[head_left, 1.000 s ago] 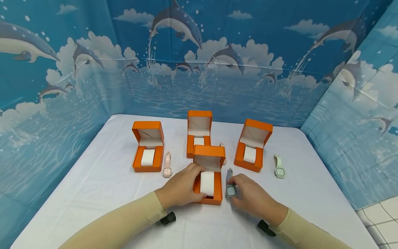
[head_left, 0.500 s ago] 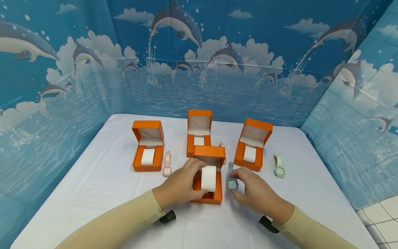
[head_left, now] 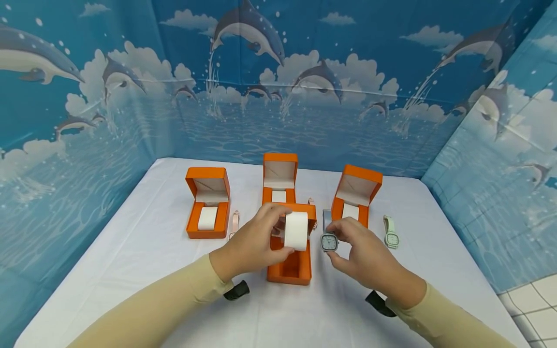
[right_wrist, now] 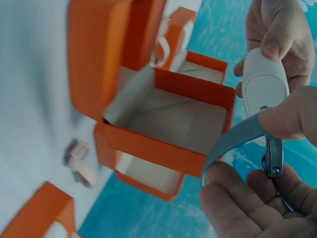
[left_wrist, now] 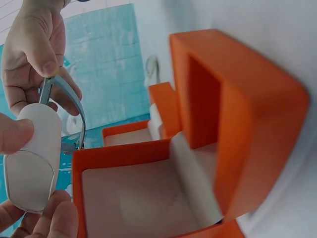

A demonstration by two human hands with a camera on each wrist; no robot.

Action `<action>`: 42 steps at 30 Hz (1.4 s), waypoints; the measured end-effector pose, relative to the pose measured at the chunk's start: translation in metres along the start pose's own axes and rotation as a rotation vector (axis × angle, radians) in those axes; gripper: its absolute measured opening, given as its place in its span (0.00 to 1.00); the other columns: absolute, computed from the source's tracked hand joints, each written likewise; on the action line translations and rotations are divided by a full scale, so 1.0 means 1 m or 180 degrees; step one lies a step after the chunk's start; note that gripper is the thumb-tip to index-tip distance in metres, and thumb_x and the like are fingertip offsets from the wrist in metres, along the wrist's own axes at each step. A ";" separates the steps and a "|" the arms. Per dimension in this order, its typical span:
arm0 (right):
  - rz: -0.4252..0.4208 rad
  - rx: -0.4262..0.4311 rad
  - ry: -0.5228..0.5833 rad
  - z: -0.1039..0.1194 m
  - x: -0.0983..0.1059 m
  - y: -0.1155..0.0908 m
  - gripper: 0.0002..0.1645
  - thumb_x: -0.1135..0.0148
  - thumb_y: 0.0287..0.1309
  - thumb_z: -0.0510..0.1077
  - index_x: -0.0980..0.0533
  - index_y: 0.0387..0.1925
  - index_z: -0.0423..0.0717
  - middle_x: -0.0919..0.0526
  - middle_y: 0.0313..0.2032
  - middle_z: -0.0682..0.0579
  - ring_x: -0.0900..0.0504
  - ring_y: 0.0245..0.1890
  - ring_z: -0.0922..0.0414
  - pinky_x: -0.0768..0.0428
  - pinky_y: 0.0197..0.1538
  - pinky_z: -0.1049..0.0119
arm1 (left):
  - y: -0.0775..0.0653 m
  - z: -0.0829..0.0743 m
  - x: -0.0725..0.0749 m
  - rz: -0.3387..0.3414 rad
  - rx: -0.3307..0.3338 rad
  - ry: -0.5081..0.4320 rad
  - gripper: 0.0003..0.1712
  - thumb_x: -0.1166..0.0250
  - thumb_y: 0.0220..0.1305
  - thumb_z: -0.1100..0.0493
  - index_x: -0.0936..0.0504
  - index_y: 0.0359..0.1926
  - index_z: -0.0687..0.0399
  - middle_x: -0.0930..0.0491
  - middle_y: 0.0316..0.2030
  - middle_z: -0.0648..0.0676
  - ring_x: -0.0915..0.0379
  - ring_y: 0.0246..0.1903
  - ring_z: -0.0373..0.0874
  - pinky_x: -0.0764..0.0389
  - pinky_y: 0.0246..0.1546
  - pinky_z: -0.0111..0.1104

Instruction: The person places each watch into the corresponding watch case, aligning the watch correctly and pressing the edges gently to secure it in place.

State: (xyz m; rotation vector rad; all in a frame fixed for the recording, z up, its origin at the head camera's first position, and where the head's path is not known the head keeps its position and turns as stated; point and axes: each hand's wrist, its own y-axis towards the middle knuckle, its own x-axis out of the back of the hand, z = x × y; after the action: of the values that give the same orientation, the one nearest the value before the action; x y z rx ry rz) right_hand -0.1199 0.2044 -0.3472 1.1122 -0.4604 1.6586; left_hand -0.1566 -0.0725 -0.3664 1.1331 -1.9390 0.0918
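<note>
The left hand (head_left: 250, 244) grips the white cushion (head_left: 296, 231), now lifted out of the nearest orange box (head_left: 289, 280); right of the cushion, the blue-grey watch (head_left: 329, 242) has risen too, pinched in the right hand (head_left: 374, 261) (so both pieces, I'd judge, are free to handle). A white tablecloth (head_left: 143, 270) lies beneath, dolphin-printed curtains (head_left: 243, 121) behind.

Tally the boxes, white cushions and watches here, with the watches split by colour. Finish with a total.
Orange boxes: 4
White cushions: 4
Pink watches: 2
Blue-grey watch: 1
Green watch: 1
Total: 12
</note>
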 end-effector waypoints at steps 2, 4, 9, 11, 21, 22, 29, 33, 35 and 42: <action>-0.0021 0.0061 0.0053 0.003 0.003 0.003 0.28 0.22 0.55 0.34 0.25 0.54 0.45 0.19 0.46 0.53 0.10 0.51 0.52 0.12 0.54 0.57 | 0.004 -0.001 0.003 -0.0025 -0.0013 -0.0043 0.44 0.24 0.64 0.55 0.35 0.75 0.58 0.33 0.67 0.57 0.23 0.52 0.42 0.14 0.55 0.36; -0.0047 0.0112 0.0092 0.006 0.006 0.007 0.28 0.22 0.55 0.33 0.25 0.54 0.44 0.19 0.47 0.52 0.09 0.51 0.51 0.11 0.53 0.57 | 0.009 -0.002 0.007 -0.0062 -0.0032 -0.0043 0.44 0.24 0.65 0.56 0.36 0.76 0.57 0.34 0.68 0.57 0.23 0.53 0.43 0.14 0.55 0.37; -0.0150 0.0260 0.0138 0.011 0.014 0.018 0.28 0.23 0.56 0.32 0.27 0.55 0.41 0.20 0.48 0.49 0.08 0.47 0.51 0.10 0.50 0.58 | 0.017 -0.005 0.013 -0.0131 -0.0027 0.0002 0.45 0.24 0.65 0.55 0.36 0.77 0.56 0.34 0.69 0.56 0.24 0.55 0.43 0.15 0.57 0.39; -0.0191 0.0337 0.0148 0.012 0.015 0.021 0.28 0.24 0.56 0.31 0.27 0.55 0.41 0.19 0.48 0.49 0.08 0.46 0.51 0.10 0.49 0.59 | 0.020 -0.006 0.014 -0.0139 -0.0027 0.0032 0.45 0.24 0.66 0.55 0.36 0.78 0.56 0.35 0.69 0.56 0.24 0.56 0.43 0.15 0.58 0.38; -0.0240 0.0431 0.0261 0.019 0.018 0.034 0.27 0.26 0.58 0.30 0.27 0.55 0.42 0.19 0.49 0.47 0.07 0.43 0.53 0.10 0.46 0.61 | 0.028 -0.006 0.019 -0.0168 -0.0088 0.0194 0.45 0.24 0.65 0.56 0.35 0.78 0.58 0.36 0.71 0.59 0.23 0.58 0.46 0.17 0.61 0.36; -0.0227 0.0427 0.0273 0.019 0.018 0.034 0.27 0.26 0.58 0.30 0.27 0.56 0.42 0.19 0.50 0.47 0.08 0.43 0.54 0.10 0.46 0.61 | 0.028 -0.006 0.020 -0.0164 -0.0090 0.0196 0.45 0.24 0.65 0.56 0.35 0.78 0.58 0.36 0.72 0.59 0.23 0.58 0.46 0.17 0.61 0.36; -0.0168 0.0475 0.0371 0.022 0.017 0.036 0.28 0.26 0.59 0.31 0.28 0.58 0.42 0.20 0.50 0.48 0.09 0.41 0.58 0.10 0.45 0.66 | 0.028 -0.006 0.019 -0.0147 -0.0095 0.0172 0.45 0.24 0.66 0.55 0.35 0.78 0.57 0.36 0.72 0.58 0.24 0.60 0.46 0.17 0.62 0.38; -0.0163 0.0565 0.0454 0.022 0.017 0.037 0.28 0.27 0.60 0.30 0.28 0.58 0.42 0.21 0.51 0.48 0.09 0.40 0.59 0.11 0.45 0.67 | 0.028 -0.005 0.019 -0.0135 -0.0092 0.0129 0.45 0.24 0.66 0.55 0.36 0.78 0.57 0.37 0.73 0.58 0.25 0.61 0.46 0.18 0.63 0.39; -0.0148 0.0577 0.0480 0.023 0.017 0.037 0.28 0.27 0.60 0.30 0.28 0.59 0.42 0.21 0.51 0.47 0.09 0.40 0.60 0.11 0.45 0.68 | 0.027 -0.005 0.019 -0.0127 -0.0085 0.0096 0.45 0.24 0.66 0.55 0.36 0.78 0.57 0.37 0.73 0.57 0.24 0.60 0.46 0.17 0.63 0.39; -0.0044 0.0468 0.0536 0.025 0.018 0.037 0.29 0.28 0.61 0.31 0.29 0.60 0.42 0.21 0.53 0.47 0.11 0.37 0.64 0.12 0.42 0.72 | 0.027 -0.004 0.017 -0.0183 -0.0091 -0.0066 0.45 0.24 0.66 0.58 0.36 0.77 0.59 0.37 0.72 0.58 0.21 0.56 0.46 0.16 0.60 0.37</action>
State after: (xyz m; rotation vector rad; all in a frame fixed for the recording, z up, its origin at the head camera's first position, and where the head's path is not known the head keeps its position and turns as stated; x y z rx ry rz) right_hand -0.1425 0.1811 -0.3121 1.0680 -0.2253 1.7794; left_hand -0.1780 -0.0665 -0.3430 1.1740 -1.9185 0.0212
